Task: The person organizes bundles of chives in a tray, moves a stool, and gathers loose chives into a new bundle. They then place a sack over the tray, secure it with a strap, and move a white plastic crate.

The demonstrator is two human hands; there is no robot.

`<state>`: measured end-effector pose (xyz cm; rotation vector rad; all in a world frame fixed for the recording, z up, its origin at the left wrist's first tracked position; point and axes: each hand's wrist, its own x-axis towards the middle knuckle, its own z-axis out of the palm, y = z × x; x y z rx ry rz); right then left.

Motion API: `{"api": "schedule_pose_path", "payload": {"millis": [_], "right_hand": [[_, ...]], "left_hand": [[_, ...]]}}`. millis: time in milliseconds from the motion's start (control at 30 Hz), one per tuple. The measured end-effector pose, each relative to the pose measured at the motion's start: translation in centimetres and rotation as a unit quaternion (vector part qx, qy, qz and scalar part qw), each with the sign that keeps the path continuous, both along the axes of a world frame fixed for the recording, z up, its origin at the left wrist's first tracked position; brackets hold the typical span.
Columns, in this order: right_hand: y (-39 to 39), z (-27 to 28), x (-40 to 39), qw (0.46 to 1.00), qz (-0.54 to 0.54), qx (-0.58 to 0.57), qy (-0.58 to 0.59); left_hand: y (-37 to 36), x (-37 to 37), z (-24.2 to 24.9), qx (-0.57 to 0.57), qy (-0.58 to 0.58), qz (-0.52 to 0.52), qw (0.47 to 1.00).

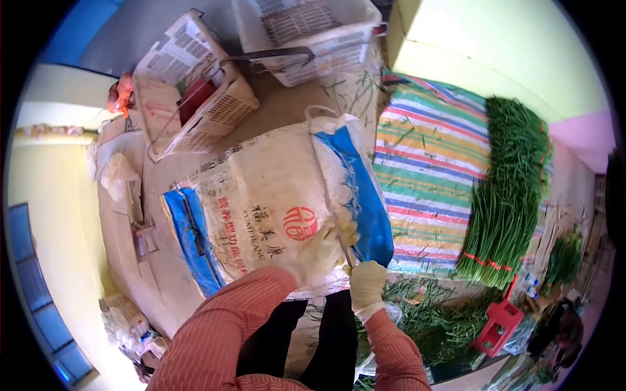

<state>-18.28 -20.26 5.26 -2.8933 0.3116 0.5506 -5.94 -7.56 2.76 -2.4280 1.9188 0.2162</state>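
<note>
A large woven sack (261, 176) with blue ends, a red round emblem and printed characters lies in front of me. My right hand (368, 284), in a pale glove, is closed around the lower end of a thin strap (319, 163) that runs up across the sack to its far edge. My left hand (323, 251), also gloved, lies over the near part of the sack beside the strap. Its fingers are blurred and blend with the sack, so their grip is unclear.
Bundled green stalks (499, 195) lie on a striped sheet (430, 176) at the right. Two plastic crates (218, 107) (326, 52) stand beyond the sack. A red stool (499, 326) and loose green scraps (430, 319) are at the lower right.
</note>
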Motion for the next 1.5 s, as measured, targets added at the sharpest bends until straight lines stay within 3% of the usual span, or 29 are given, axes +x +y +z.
{"api": "schedule_pose_path", "payload": {"millis": [67, 100, 133, 267, 333, 367, 467, 533, 567, 600, 667, 767, 833, 867, 1000, 1067, 1100, 1200, 1233, 1333, 1367, 1400, 1467, 1500], "right_hand": [[1.6, -1.6, 0.4, 0.994, -0.034, -0.025, 0.101], [2.2, -3.4, 0.4, 0.985, -0.032, -0.053, 0.164], [2.4, -3.7, 0.8, 0.986, -0.019, -0.058, 0.156], [2.8, -4.0, 1.3, 0.985, -0.006, -0.072, 0.158], [2.4, -2.0, 1.0, 0.99, 0.031, -0.048, 0.132], [2.6, 0.8, 1.4, 0.981, 0.038, -0.036, 0.185], [2.1, 3.1, -3.4, 0.979, 0.144, -0.05, 0.136], [1.1, 4.4, -5.5, 0.954, 0.225, -0.089, 0.177], [-0.1, 5.8, -6.1, 0.974, 0.175, 0.015, 0.142], [-1.5, 4.0, -7.9, 0.967, 0.031, 0.204, 0.152], [-6.3, 5.2, -9.7, 0.949, -0.069, 0.259, 0.164], [-13.5, 8.9, -9.6, 0.957, -0.112, 0.264, 0.044], [-19.1, 10.1, -10.3, 0.961, -0.107, 0.235, 0.101], [-22.2, 10.9, -10.0, 0.963, -0.091, 0.2, 0.155], [-31.9, 11.6, -9.8, 0.97, -0.117, 0.171, 0.131], [-34.5, 11.7, -6.5, 0.974, -0.11, 0.155, 0.123], [-35.5, 11.8, -4.1, 0.979, -0.085, 0.163, 0.086], [-35.9, 12.9, 5.8, 0.985, -0.015, 0.171, 0.015], [-35.5, 13.3, 9.2, 0.986, 0.01, 0.167, 0.014], [-33.0, 13.5, 19.4, 0.975, 0.086, 0.199, -0.047], [-31.8, 14.3, 22.4, 0.975, 0.096, 0.198, -0.043], [-30.5, 15.3, 25.1, 0.968, 0.107, 0.223, -0.047], [-28.6, 15.3, 29.9, 0.96, 0.125, 0.245, -0.056], [-28.1, 14.1, 31.6, 0.953, 0.128, 0.265, -0.075]], "left_hand": [[2.7, -0.7, 5.4, -0.021, 0.193, 0.115, 0.974], [4.8, -2.0, 6.0, -0.06, 0.224, 0.156, 0.96], [6.8, -3.5, 6.6, -0.102, 0.253, 0.195, 0.942], [12.6, -6.6, 9.5, -0.084, 0.256, 0.248, 0.931], [14.5, -7.6, 9.7, -0.18, 0.277, 0.301, 0.895], [15.2, -8.3, 9.8, -0.191, 0.27, 0.306, 0.893], [16.0, -10.0, 10.7, -0.128, 0.267, 0.374, 0.879], [16.0, -9.7, 11.5, 0.018, 0.35, 0.398, 0.848], [15.3, -9.8, 12.3, -0.043, 0.306, 0.423, 0.852], [15.0, -9.5, 13.1, -0.046, 0.303, 0.424, 0.852], [12.0, -8.7, 14.7, 0.01, 0.379, 0.518, 0.767], [7.9, -9.0, 14.5, 0.045, 0.412, 0.547, 0.727], [5.2, -9.5, 14.6, 0.051, 0.398, 0.65, 0.646], [3.5, -9.2, 14.2, 0.05, 0.402, 0.651, 0.643], [-3.1, -9.3, 13.4, 0.048, 0.425, 0.644, 0.634], [-6.4, -8.8, 14.7, -0.008, 0.462, 0.68, 0.569], [-5.8, -10.7, 12.0, -0.044, 0.428, 0.638, 0.639], [-6.5, -13.9, 9.2, -0.038, 0.477, 0.663, 0.576], [-6.7, -13.8, 10.2, -0.049, 0.468, 0.632, 0.616], [-6.4, -15.7, 10.4, 0.002, 0.463, 0.653, 0.6], [-6.3, -17.5, 7.9, -0.075, 0.487, 0.693, 0.526], [-6.2, -18.6, 7.1, -0.078, 0.49, 0.697, 0.519], [-6.4, -17.8, 5.6, -0.003, 0.412, 0.633, 0.655], [-8.3, -13.4, 8.6, -0.014, 0.519, 0.755, 0.4]]}}
